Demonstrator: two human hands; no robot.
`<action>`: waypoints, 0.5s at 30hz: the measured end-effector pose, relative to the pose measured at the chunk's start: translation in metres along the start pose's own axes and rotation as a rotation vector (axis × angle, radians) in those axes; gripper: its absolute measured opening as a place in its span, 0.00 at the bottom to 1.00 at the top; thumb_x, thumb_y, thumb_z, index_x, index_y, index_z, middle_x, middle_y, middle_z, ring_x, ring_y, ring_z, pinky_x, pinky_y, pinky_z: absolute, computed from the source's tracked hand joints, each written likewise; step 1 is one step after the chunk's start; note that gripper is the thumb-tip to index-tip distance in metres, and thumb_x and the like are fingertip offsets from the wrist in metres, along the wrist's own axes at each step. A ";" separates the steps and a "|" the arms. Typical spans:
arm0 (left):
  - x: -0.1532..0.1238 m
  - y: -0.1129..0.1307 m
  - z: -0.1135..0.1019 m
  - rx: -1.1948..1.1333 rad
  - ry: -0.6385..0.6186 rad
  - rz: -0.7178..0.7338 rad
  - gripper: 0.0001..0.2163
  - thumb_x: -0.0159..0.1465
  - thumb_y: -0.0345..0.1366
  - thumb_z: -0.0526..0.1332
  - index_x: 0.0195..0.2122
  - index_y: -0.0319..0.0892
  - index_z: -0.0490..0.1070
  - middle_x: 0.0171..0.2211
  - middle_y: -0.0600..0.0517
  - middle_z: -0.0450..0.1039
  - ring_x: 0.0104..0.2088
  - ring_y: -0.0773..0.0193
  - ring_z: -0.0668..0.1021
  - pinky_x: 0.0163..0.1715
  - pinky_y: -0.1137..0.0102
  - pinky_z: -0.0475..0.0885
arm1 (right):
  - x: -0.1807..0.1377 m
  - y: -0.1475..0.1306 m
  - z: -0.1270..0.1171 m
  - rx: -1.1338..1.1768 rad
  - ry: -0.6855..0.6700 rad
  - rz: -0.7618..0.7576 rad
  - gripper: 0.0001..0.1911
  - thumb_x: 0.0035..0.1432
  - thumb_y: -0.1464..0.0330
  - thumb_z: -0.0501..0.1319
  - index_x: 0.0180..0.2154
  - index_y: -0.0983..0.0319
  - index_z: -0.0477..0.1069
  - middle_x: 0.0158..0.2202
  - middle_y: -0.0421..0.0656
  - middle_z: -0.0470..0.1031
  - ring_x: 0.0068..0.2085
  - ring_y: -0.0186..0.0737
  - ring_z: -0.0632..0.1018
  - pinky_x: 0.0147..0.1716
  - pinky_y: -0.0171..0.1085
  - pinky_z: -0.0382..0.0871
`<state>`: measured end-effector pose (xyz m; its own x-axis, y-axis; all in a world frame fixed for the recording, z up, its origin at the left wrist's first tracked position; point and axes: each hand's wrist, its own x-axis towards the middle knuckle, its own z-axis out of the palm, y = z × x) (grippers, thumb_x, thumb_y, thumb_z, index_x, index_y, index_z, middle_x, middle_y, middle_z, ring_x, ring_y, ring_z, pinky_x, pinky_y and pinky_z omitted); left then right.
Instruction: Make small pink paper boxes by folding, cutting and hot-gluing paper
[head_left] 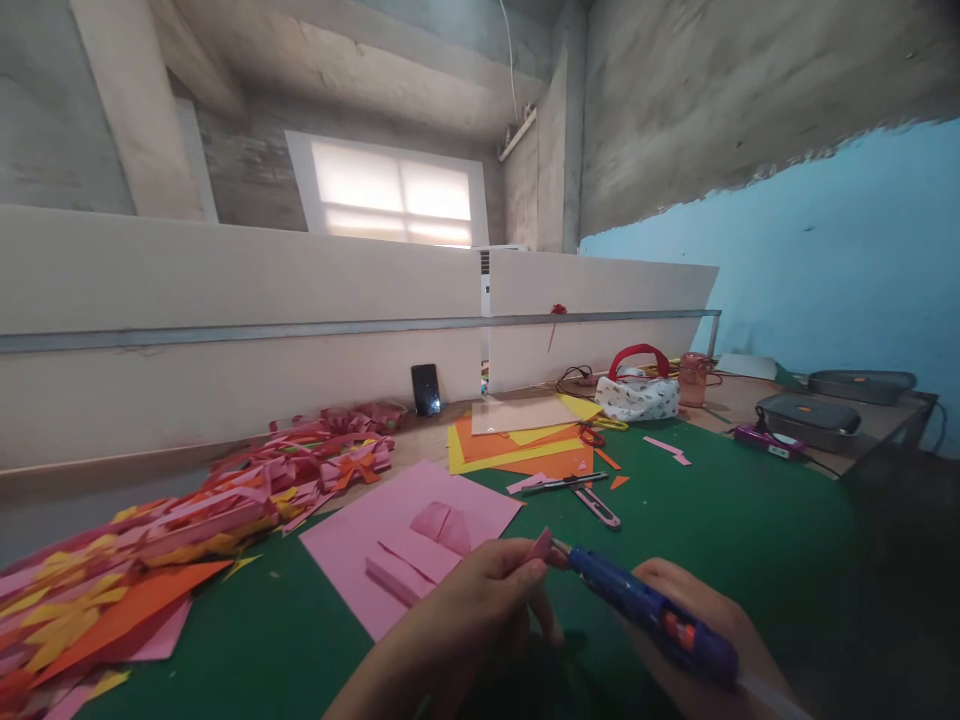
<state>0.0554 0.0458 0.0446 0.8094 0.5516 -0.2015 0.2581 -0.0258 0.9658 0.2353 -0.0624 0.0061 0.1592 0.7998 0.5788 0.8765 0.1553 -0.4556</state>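
Note:
My left hand [487, 590] pinches a small pink paper piece [541, 544] between thumb and fingers. Wrapped in my right hand [697, 620] is a blue hot glue gun [645, 605], its nozzle pointing left and reaching the pink piece; whether it touches cannot be made out. A white cord or stick trails from the glue gun's rear. Beyond my left hand lies a pink sheet [345, 535], with folded pink paper pieces [409, 565] on top of it.
Cut paper pieces [225, 510] heap along the left. Behind are orange and yellow sheets [517, 450], a pink cutter [600, 508], scissors [592, 435] and a leaning phone [425, 389]. At right stand a white bag [637, 398], a pink bottle [693, 380] and a power strip [769, 442].

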 end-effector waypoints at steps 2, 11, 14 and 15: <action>0.000 0.000 0.000 0.004 0.004 -0.002 0.22 0.59 0.53 0.50 0.42 0.40 0.65 0.24 0.53 0.74 0.15 0.74 0.64 0.15 0.77 0.56 | -0.001 0.000 -0.001 -0.019 0.008 -0.008 0.10 0.52 0.67 0.56 0.21 0.61 0.67 0.19 0.36 0.67 0.19 0.29 0.69 0.17 0.25 0.61; -0.002 -0.002 0.002 0.010 -0.010 0.028 0.22 0.57 0.55 0.51 0.34 0.39 0.68 0.23 0.51 0.74 0.18 0.73 0.65 0.17 0.77 0.57 | 0.002 -0.003 -0.003 -0.048 -0.015 0.011 0.10 0.52 0.67 0.55 0.21 0.60 0.68 0.21 0.37 0.70 0.19 0.29 0.70 0.16 0.24 0.61; -0.002 -0.002 0.003 0.025 -0.011 0.029 0.23 0.58 0.55 0.49 0.38 0.40 0.68 0.24 0.51 0.74 0.17 0.72 0.66 0.18 0.77 0.56 | -0.001 -0.003 -0.001 -0.030 -0.015 0.023 0.10 0.52 0.66 0.55 0.21 0.60 0.68 0.21 0.37 0.70 0.19 0.29 0.70 0.16 0.24 0.61; -0.002 -0.002 0.003 0.025 -0.009 0.028 0.23 0.58 0.55 0.49 0.39 0.40 0.68 0.24 0.51 0.74 0.17 0.72 0.65 0.18 0.77 0.56 | -0.003 -0.003 0.000 -0.026 -0.001 0.030 0.11 0.52 0.65 0.55 0.21 0.60 0.67 0.21 0.37 0.70 0.19 0.29 0.69 0.16 0.25 0.60</action>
<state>0.0551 0.0425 0.0429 0.8211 0.5432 -0.1755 0.2480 -0.0626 0.9667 0.2324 -0.0655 0.0061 0.1853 0.8044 0.5644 0.8831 0.1157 -0.4547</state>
